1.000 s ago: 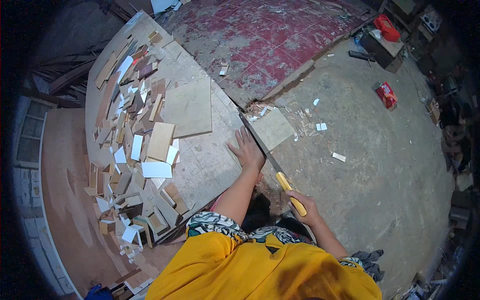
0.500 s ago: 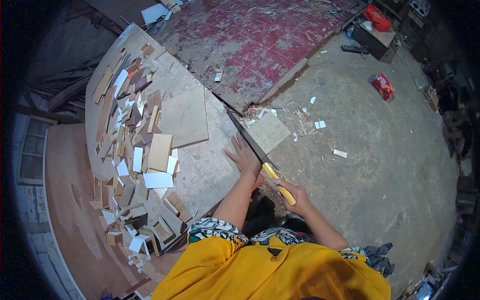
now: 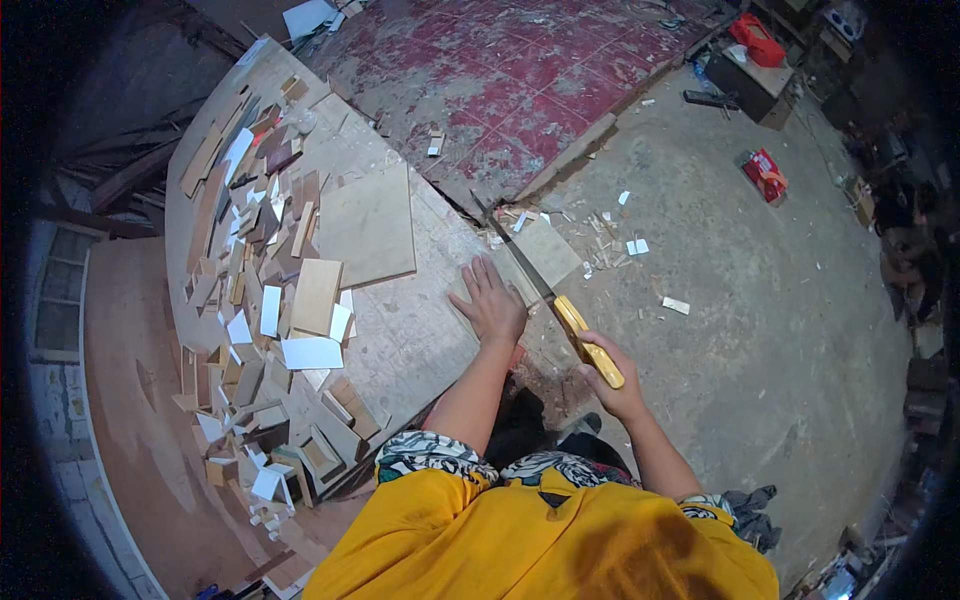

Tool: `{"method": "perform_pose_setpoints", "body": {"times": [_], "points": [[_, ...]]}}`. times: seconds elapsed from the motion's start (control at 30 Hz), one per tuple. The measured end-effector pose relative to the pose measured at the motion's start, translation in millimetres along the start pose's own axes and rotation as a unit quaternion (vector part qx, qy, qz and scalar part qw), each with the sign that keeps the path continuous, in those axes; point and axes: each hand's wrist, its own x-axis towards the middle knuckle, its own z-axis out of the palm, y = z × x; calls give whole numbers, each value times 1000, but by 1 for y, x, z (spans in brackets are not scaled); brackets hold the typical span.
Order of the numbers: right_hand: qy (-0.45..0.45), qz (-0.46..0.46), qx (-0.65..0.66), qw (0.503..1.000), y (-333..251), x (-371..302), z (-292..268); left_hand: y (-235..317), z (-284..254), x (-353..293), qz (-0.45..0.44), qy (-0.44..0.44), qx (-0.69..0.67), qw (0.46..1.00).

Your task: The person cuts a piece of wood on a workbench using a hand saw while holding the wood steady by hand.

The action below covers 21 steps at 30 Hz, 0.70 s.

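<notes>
My right hand (image 3: 618, 378) is wrapped around the yellow handle of a handsaw (image 3: 535, 277). Its dark blade slants up and left, just to the right of the worktable's (image 3: 405, 325) right edge; whether it touches the edge I cannot tell. Flat on the tabletop near that edge lies my left hand (image 3: 494, 308), fingers apart and holding nothing. Beyond it on the table rests a square wooden panel (image 3: 367, 225). Under the blade, a pale square board (image 3: 548, 260) lies on the floor.
Wood offcuts (image 3: 318, 297) and white-faced pieces (image 3: 313, 353) are heaped along the table's left side. Scraps (image 3: 610, 245) litter the concrete floor (image 3: 740, 330). A raised red-tiled floor (image 3: 500, 90) lies ahead. Farther right are a red packet (image 3: 765, 176) and a dark box (image 3: 750, 85).
My right hand has moved right with the handsaw, and the blade now stands farther from the table edge and my left hand. My left hand has stayed nearly in place.
</notes>
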Motion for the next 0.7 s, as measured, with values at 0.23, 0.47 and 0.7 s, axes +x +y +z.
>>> {"method": "perform_pose_setpoints", "body": {"times": [0.23,0.47,0.7], "points": [[-28,-3,-69,997,4,-12,5,0,-4,1,1,-17,-16,1000],[-44,-8,-87,995,1,-20,10,-2,-1,2,9,-14,2,1000],[-30,0,-100,994,-9,1,31,-2,-5,0,13,-38,-17,999]]}}
